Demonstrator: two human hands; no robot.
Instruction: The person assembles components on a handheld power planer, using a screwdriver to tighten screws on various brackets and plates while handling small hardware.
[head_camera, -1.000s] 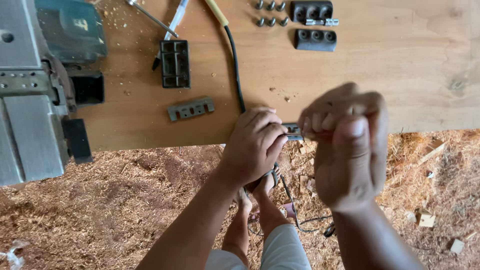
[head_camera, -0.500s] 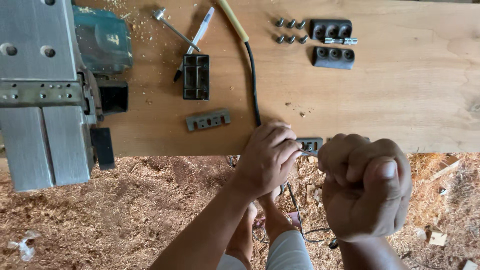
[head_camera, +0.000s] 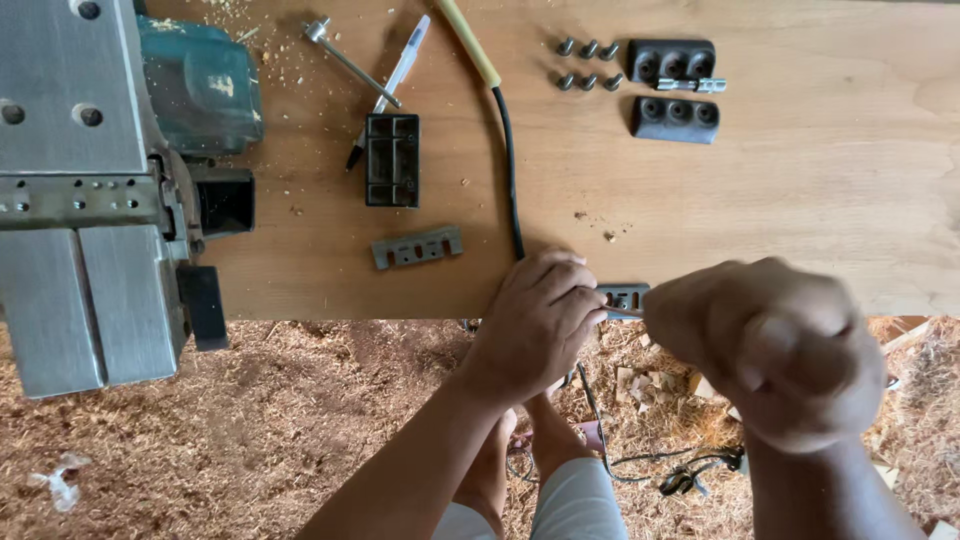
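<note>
Fingers of the left hand (head_camera: 535, 322) are curled down over the near end of a small grey slotted metal plate (head_camera: 625, 297), which is pinned at the lower edge of the wooden tabletop (head_camera: 820, 200), just right of centre in the frame. The right hand (head_camera: 775, 350) is closed into a fist at the lower right, close to the camera; a thin tool tip is seen running from it to the plate, though what is gripped inside the fist cannot be told. A black cable (head_camera: 508, 170) with a yellow end is seen running from the top centre down to the left hand. A second grey slotted plate (head_camera: 417, 247) lies left of centre, with a dark rectangular block (head_camera: 392, 160) above it and a pen (head_camera: 390, 88) and a T-shaped metal key (head_camera: 350, 60) near the top. 2 dark clamp pieces (head_camera: 673, 90) and 6 bolts (head_camera: 587, 65) are laid out at the upper right. A grey and teal power tool (head_camera: 110, 190) fills the left edge. Sawdust (head_camera: 250, 430) covers the floor below.
</note>
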